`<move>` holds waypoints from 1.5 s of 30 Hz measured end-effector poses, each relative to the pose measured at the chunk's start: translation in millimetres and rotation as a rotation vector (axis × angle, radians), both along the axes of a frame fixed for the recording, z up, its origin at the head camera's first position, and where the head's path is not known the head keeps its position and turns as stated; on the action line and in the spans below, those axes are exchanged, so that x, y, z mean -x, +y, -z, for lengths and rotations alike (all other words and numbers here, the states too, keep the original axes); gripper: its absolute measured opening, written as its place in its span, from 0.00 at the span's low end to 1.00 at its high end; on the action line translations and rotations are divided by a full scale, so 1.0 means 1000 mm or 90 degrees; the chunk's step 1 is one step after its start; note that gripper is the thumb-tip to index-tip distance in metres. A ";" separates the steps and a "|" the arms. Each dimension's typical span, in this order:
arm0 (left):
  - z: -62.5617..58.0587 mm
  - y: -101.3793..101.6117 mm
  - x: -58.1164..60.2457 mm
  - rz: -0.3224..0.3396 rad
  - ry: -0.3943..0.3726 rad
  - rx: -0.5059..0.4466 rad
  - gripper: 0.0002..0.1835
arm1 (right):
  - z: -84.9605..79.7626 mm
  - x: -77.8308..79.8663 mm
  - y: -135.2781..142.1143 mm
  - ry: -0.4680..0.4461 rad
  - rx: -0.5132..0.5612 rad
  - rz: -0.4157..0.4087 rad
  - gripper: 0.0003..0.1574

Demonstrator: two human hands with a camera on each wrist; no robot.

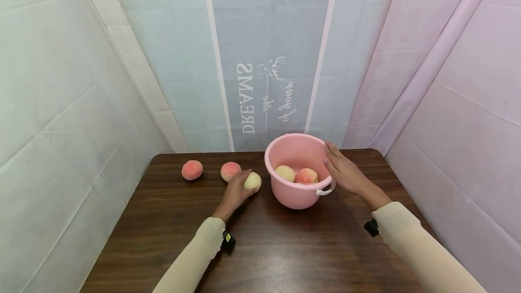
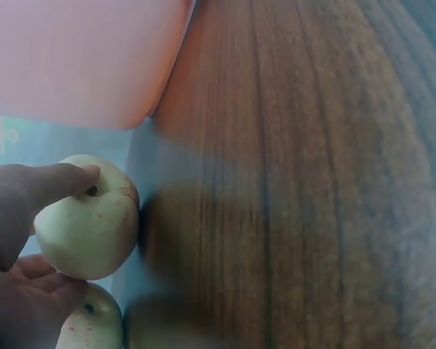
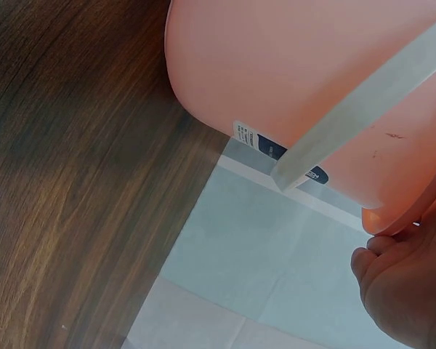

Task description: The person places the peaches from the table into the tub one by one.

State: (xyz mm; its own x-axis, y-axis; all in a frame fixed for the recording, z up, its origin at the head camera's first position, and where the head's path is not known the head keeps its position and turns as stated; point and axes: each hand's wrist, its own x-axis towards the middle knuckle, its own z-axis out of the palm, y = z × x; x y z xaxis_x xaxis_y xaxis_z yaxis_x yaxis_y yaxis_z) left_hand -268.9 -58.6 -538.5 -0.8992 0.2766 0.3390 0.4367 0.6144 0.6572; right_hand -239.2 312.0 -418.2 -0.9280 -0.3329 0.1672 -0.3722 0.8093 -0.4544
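Note:
My left hand grips a pale peach, just left of the pink bucket. In the left wrist view, the thumb presses near the dark stem spot of this peach, with fingers on its other side. Close behind the hand sits a pinkish peach. My right hand holds the bucket's right rim, and the right wrist view shows fingertips under the rim's outer edge. Inside the bucket lie a pale peach and a red-flushed peach.
Another reddish peach lies farther left on the dark wooden table. A white handle hangs at the bucket's front right. Fabric walls rise behind the table and along both sides.

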 end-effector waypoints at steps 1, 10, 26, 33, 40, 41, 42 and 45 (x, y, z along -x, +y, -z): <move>0.000 0.000 0.000 0.002 -0.002 -0.006 0.37 | 0.000 0.000 0.000 -0.001 0.000 0.001 0.41; 0.012 0.000 -0.003 -0.015 0.026 -0.021 0.38 | 0.001 0.000 -0.001 0.000 -0.002 -0.001 0.42; 0.015 0.002 -0.005 -0.027 0.013 -0.061 0.40 | -0.002 0.002 0.000 -0.012 0.010 0.001 0.41; 0.015 0.000 -0.007 -0.034 -0.013 -0.109 0.40 | -0.005 0.003 0.000 -0.008 0.009 -0.001 0.39; 0.009 -0.006 -0.009 -0.042 0.000 -0.133 0.40 | -0.006 0.002 -0.001 -0.011 0.009 -0.005 0.39; 0.007 -0.007 -0.009 -0.045 -0.004 -0.135 0.40 | -0.006 0.002 -0.001 -0.010 0.010 -0.005 0.39; 0.005 -0.008 -0.010 -0.047 -0.006 -0.139 0.40 | -0.006 0.002 -0.001 -0.009 0.010 -0.005 0.39; 0.000 -0.009 -0.011 -0.055 -0.011 -0.147 0.40 | -0.006 0.002 -0.001 -0.004 0.011 -0.005 0.38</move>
